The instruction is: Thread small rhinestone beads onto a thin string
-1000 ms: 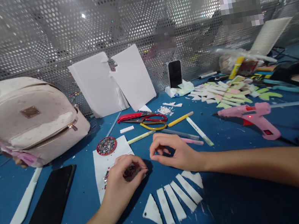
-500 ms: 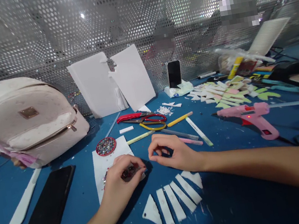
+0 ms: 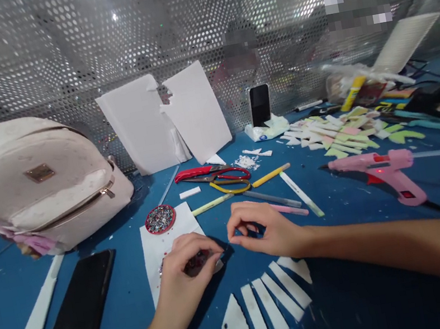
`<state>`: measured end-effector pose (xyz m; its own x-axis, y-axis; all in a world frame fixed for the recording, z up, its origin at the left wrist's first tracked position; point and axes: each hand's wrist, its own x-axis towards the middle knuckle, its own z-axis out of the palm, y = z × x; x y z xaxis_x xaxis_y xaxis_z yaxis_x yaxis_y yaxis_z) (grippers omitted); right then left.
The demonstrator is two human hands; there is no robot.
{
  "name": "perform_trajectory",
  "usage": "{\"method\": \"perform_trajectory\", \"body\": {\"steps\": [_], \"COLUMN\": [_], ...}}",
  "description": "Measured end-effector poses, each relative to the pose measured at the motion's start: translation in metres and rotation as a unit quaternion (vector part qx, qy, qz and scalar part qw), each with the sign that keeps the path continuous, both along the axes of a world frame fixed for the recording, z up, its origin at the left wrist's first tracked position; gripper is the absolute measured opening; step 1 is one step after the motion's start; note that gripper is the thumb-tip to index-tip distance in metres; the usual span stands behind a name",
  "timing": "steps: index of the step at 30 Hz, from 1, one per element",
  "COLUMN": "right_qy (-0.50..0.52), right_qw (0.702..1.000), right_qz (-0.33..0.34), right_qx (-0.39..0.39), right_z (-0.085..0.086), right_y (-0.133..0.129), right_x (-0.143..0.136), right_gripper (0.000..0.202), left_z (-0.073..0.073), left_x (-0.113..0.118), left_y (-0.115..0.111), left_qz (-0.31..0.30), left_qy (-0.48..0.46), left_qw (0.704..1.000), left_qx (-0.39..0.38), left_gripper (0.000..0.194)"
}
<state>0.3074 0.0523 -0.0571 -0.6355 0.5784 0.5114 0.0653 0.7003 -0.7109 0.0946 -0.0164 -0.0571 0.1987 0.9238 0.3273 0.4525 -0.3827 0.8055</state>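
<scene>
My left hand (image 3: 191, 266) is above the lower part of a white paper sheet (image 3: 158, 249), its thumb and index finger pinched together; whatever lies between the tips is too small to name. Just to its right, my right hand (image 3: 268, 230) has its thumb and forefinger pinched too, the tips close to the left ones but apart. What it grips cannot be made out. Dark red beads show on the paper behind my left hand. A round red dish of beads (image 3: 160, 220) sits at the paper's top. Below the hands lie white cut strips (image 3: 271, 305) in a fish-like row.
A pink glue gun (image 3: 390, 163) lies on the right, near a pile of cut strips (image 3: 329, 134). Red-handled scissors (image 3: 213, 174) and pens are behind the hands. At left are a backpack (image 3: 44, 184), a white knife (image 3: 41, 309) and a black phone (image 3: 73, 321).
The view has shifted slightly, so most table items sit a little lower and further right. Both hands keep their pinched shape, with their fingertips slightly nearer each other.
</scene>
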Motion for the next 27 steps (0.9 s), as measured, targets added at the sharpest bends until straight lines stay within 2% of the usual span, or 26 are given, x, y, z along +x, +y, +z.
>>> {"method": "perform_trajectory", "body": {"steps": [9, 16, 20, 27], "right_qy": [-0.005, -0.014, -0.017, -0.012], "right_qw": [1.0, 0.999, 0.999, 0.999], "right_qz": [-0.018, -0.028, -0.027, -0.035], "right_qx": [-0.01, 0.015, 0.029, 0.017], "right_z": [-0.0035, -0.0003, 0.0009, 0.0022], "right_y": [0.0022, 0.0003, -0.0007, -0.0027], "right_x": [0.0, -0.0016, -0.0011, -0.0004], "right_gripper": [0.003, 0.004, 0.003, 0.002], "left_z": [0.0026, 0.0041, 0.0013, -0.0021], "left_x": [-0.0013, -0.0008, -0.001, -0.0006], "left_y": [-0.0004, -0.0032, -0.0032, -0.0024], "left_qz": [0.007, 0.024, 0.039, 0.038], "left_qy": [-0.011, -0.005, -0.001, 0.009], "left_qw": [1.0, 1.0, 0.999, 0.999], "left_qx": [0.008, 0.011, -0.003, 0.021], "left_gripper": [0.012, 0.009, 0.007, 0.004]}}
